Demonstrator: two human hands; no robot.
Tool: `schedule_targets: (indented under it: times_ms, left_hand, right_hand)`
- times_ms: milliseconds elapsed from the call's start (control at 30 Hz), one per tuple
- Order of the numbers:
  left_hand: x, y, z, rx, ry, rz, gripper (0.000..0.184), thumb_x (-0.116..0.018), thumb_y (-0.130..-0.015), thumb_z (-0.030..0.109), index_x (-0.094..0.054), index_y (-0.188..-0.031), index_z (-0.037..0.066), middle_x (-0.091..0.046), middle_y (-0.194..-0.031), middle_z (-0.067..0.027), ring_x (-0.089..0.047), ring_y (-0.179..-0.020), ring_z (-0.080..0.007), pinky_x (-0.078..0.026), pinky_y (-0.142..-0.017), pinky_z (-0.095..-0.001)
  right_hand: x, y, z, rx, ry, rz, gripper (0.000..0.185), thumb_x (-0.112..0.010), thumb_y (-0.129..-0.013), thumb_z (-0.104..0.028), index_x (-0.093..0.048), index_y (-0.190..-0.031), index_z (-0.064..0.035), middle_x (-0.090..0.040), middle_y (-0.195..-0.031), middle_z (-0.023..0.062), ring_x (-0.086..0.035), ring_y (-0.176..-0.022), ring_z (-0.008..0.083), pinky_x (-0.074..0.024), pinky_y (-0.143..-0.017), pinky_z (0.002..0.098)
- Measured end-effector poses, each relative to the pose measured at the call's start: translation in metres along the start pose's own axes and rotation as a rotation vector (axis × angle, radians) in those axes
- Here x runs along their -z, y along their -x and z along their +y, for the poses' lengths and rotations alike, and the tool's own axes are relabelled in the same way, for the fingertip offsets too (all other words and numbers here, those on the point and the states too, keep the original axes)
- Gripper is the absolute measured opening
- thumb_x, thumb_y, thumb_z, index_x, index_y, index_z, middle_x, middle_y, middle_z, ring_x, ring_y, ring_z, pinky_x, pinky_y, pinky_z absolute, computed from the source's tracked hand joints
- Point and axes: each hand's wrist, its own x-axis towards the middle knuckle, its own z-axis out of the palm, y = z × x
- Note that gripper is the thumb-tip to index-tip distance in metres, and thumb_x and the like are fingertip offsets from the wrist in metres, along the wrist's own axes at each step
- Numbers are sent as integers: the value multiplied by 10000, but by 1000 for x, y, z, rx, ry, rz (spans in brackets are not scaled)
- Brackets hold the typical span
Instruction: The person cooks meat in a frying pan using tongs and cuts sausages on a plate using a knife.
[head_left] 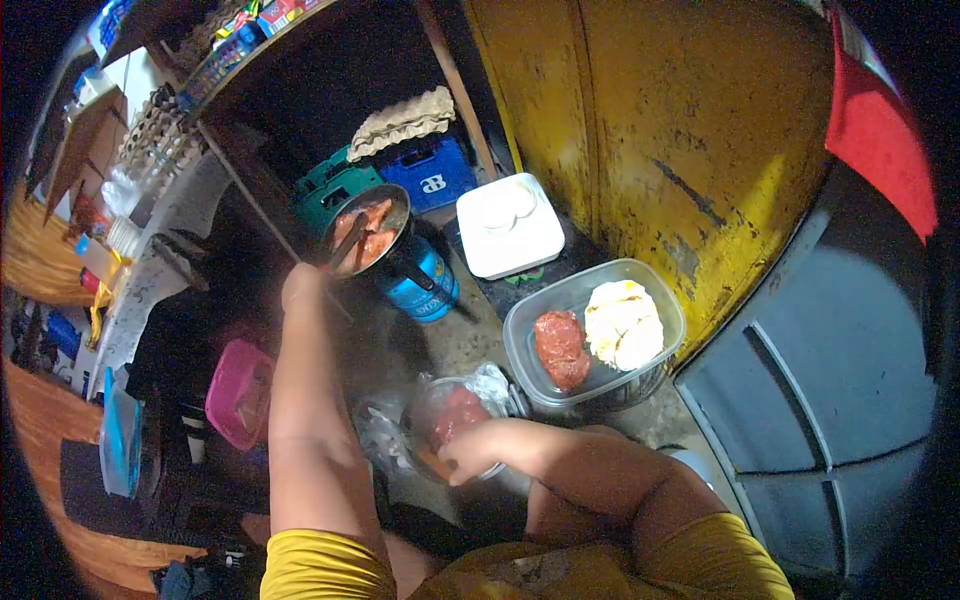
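My left hand (304, 286) is closed at the near edge of a round pan (405, 212) that holds several reddish pieces of meat (376, 244). A dark, long utensil (347, 243) runs from its fingers into the pan; its exact kind is unclear. Lower down, my right hand (470, 455) is curled at the rim of a bowl with red meat (461, 413) in it, with clear plastic bag (490, 385) around it. Something brownish (433, 463) shows at those fingertips, too blurred to name.
Below the pan stands a blue gas cylinder (425, 290). A clear plastic tub (518, 352) holds ground meat (562, 350) and a pale yellowish mass (624, 325). Behind it is a white lidded container (510, 255). A pink tub (228, 400) sits left, crates (428, 172) at back.
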Motion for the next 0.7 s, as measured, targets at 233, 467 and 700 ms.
schedule_targets:
  times_ms: [233, 467, 700]
  left_hand:
    - [14, 34, 11, 5, -12, 92, 362, -634, -861, 303, -690, -1055, 2, -666, -1100, -222, -632, -1071, -367, -500, -884, -450]
    - [8, 28, 7, -13, -23, 106, 352, -602, -881, 329, -696, -1023, 22, -664, -1100, -217, -629, -1060, -379, -502, -888, -462]
    - [-3, 19, 15, -53, -76, 67, 363, -585, -893, 356, -691, -1058, 51, -647, -1146, -212, -612, -1091, -381, -494, -905, -469]
  right_hand:
    - [5, 2, -2, -3, -28, -7, 505, -654, -836, -413, -593, -1206, -75, -653, -1115, 180, -607, -1055, 360, -458, -896, 453]
    - [6, 2, -5, 4, -3, 13, 515, -657, -831, -410, -587, -1211, -69, -646, -1128, 187, -603, -1068, 358, -457, -898, 455]
    - [5, -4, 1, -5, -32, -6, 537, -664, -827, -405, -574, -1231, -62, -638, -1155, 191, -599, -1080, 358, -457, -902, 449]
